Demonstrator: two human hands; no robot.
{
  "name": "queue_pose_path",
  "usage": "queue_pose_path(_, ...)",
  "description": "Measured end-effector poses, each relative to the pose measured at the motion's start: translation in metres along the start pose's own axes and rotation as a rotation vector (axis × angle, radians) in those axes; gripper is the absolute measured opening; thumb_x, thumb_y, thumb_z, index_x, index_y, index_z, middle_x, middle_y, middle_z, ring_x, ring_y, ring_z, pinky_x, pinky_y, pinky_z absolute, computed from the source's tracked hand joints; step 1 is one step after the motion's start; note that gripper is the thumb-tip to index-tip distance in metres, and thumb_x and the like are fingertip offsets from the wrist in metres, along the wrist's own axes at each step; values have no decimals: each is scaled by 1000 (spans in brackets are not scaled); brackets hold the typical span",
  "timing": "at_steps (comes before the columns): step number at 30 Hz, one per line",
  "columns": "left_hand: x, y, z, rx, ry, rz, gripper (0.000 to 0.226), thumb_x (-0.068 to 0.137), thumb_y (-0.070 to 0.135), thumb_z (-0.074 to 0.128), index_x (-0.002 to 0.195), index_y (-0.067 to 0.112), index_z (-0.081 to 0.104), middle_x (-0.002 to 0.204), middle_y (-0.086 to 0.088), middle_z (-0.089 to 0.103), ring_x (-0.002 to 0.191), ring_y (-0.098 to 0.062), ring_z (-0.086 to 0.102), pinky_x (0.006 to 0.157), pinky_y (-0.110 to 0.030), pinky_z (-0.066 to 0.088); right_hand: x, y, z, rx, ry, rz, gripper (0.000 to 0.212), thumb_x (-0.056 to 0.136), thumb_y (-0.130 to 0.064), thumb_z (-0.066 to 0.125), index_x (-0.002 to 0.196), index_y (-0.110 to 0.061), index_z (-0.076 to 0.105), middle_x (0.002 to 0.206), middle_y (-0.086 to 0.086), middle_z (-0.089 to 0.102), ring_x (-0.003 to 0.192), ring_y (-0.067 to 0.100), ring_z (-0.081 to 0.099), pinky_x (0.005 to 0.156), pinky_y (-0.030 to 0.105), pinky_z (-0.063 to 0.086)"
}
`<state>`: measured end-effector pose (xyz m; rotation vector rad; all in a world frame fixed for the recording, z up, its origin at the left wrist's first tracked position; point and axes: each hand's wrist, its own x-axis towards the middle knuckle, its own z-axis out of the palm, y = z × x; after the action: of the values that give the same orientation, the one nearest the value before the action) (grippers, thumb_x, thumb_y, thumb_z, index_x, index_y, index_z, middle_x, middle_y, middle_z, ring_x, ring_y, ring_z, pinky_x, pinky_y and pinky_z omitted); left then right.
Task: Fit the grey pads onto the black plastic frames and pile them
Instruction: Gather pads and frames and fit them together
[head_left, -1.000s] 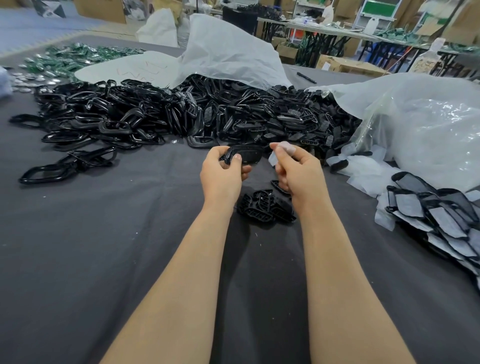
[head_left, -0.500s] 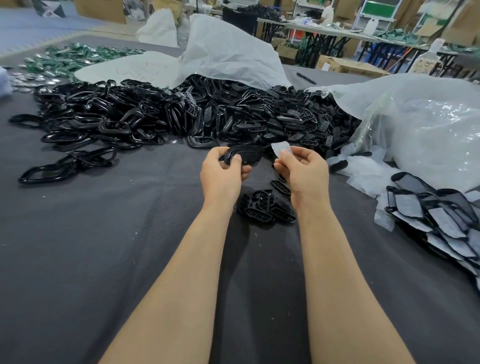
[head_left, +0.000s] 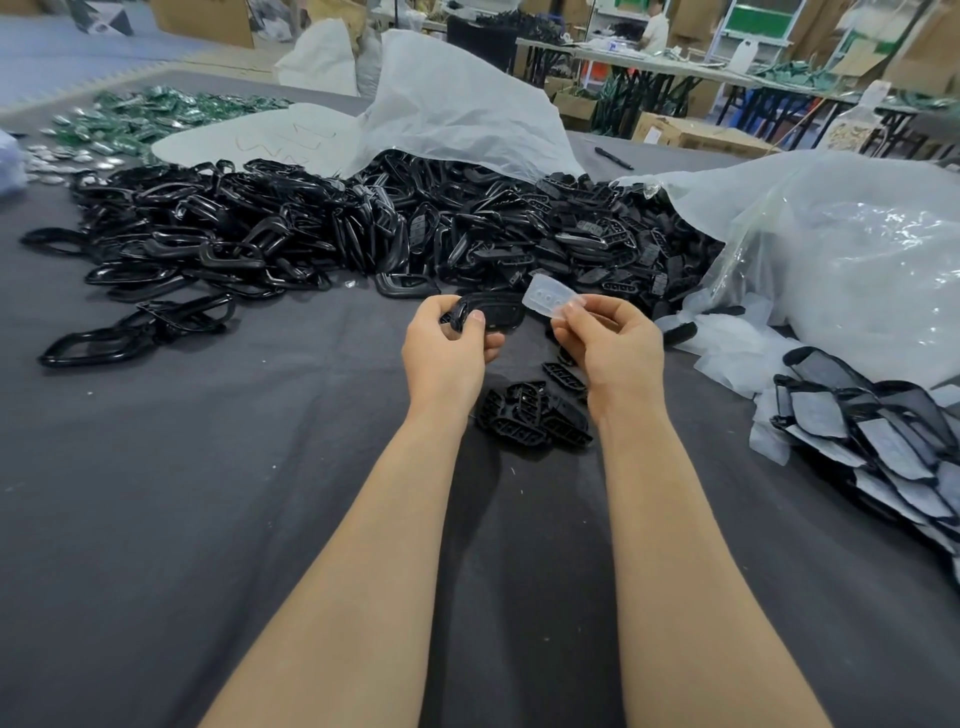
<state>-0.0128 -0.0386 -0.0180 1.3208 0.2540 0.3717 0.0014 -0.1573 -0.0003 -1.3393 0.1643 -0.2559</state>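
My left hand (head_left: 447, 353) grips a black plastic frame (head_left: 493, 313) just above the dark table. My right hand (head_left: 613, 348) pinches a pale translucent pad (head_left: 549, 299) by one end, its free end held up beside the frame's right edge. Below my hands lies a small heap of black perforated inserts (head_left: 535, 415). At the right edge sits a pile of frames fitted with grey pads (head_left: 878, 431). A big heap of loose black frames (head_left: 322, 228) spreads across the back.
White plastic sheeting (head_left: 457, 104) covers the heap's rear, and a clear plastic bag (head_left: 852, 249) bulges at the right. Green and silver parts (head_left: 135, 119) lie far left. A black pen (head_left: 613, 157) rests behind. Grey cloth (head_left: 182, 493) covers the table.
My right hand has turned the pale pad from bunched between its fingers to held out flat, and lifted it toward the frame. My left hand has kept the frame almost still.
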Motion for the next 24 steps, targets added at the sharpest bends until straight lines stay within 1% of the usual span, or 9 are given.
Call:
queue_pose_path(2,0,1,0,-1,-2,-5,28,98,6,52,87,32,46,83,-2,62,57,-1,66,61,-17,55,0,-3,-1,75,-42,1,12,89,-1,63,82,-11,63,65,-3,67,61,5,62,63,15,53)
queue_pose_path(4,-1,1,0,0,-4,-4,28,98,6,52,88,31,47,84,-2,62,57,-1,66,63,-18,56,-2,-6,1,131,-163,15,10,91,-3,61,85,-10,64,63,-5,66,60,4,61,61,15,52)
queue_pose_path(7,-2,2,-1,15,-23,15,26,97,7,55,87,31,49,79,-2,65,59,-1,66,64,-18,56,-7,-4,5,-39,-305,-45,9,91,-2,61,87,-10,64,67,-4,66,61,4,61,63,16,51)
queue_pose_path(11,-2,3,-2,56,-55,61,26,95,3,55,88,28,53,75,-2,68,62,-2,67,66,-17,55,-10,3,11,-445,-221,-261,15,90,-3,61,82,-16,61,73,-1,65,63,7,61,68,24,53)
queue_pose_path(14,-3,3,-1,77,-59,106,26,96,4,52,90,29,52,73,-3,68,64,-2,68,69,-17,56,-9,7,12,-554,-110,-378,12,89,-11,64,82,-20,62,70,-8,60,66,7,56,66,18,47)
queue_pose_path(16,-2,2,0,79,-65,118,27,96,4,52,91,30,52,72,-2,67,64,-3,69,68,-16,55,-8,9,13,-537,-90,-380,11,89,-12,64,82,-21,63,72,-8,58,68,6,54,66,16,44)
queue_pose_path(19,-2,1,1,79,-82,114,23,95,3,52,98,26,53,71,-1,67,64,-3,69,69,-16,55,-7,12,13,-448,-97,-337,13,90,-10,64,83,-21,64,77,-7,62,72,5,56,70,17,46)
queue_pose_path(21,-2,1,1,60,-101,107,23,95,3,54,96,26,53,72,-2,68,63,-2,68,66,-15,54,-6,12,13,-410,-92,-334,15,90,-9,64,83,-22,63,77,-9,63,70,0,57,70,15,48)
queue_pose_path(24,-3,1,1,27,-129,101,23,94,5,58,92,27,53,76,-4,70,64,-3,69,62,-13,51,-6,14,15,-336,-81,-315,20,89,-6,63,80,-24,61,78,-6,64,75,6,60,77,26,54)
